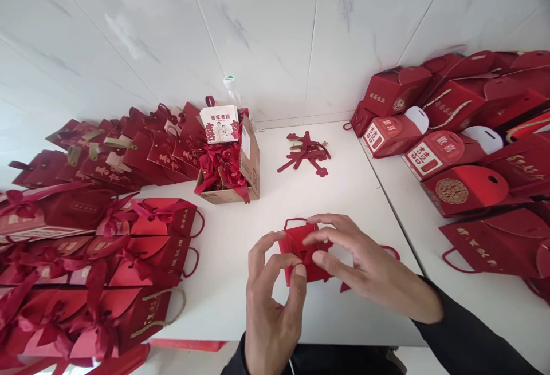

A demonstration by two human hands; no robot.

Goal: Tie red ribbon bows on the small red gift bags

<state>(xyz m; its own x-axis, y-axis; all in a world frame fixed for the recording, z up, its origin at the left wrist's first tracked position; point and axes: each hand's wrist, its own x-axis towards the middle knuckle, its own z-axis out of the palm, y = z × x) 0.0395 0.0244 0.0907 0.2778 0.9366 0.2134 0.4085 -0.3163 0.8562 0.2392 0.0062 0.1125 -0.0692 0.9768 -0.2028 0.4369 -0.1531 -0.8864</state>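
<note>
A small red gift box (304,269) with a thin cord handle (295,220) sits on the white table in front of me, partly hidden by my fingers. Over its near left side, my left hand (275,292) is closed in a pinch, thumb tip against index fingertip; whatever is between them is too small to make out. My right hand (350,249) hovers at the box's right side, thumb and fingers apart, with nothing visible between them. Another red piece with a cord loop (390,251) lies partly hidden behind my right hand.
A cardboard carton (251,160) holds red ribbons (219,169) and printed cards (220,124). Beyond the box lies a pile of red strips (305,154). Tied red boxes (148,260) crowd the left; more boxes (464,192) fill the right. A bottle (231,91) stands by the wall.
</note>
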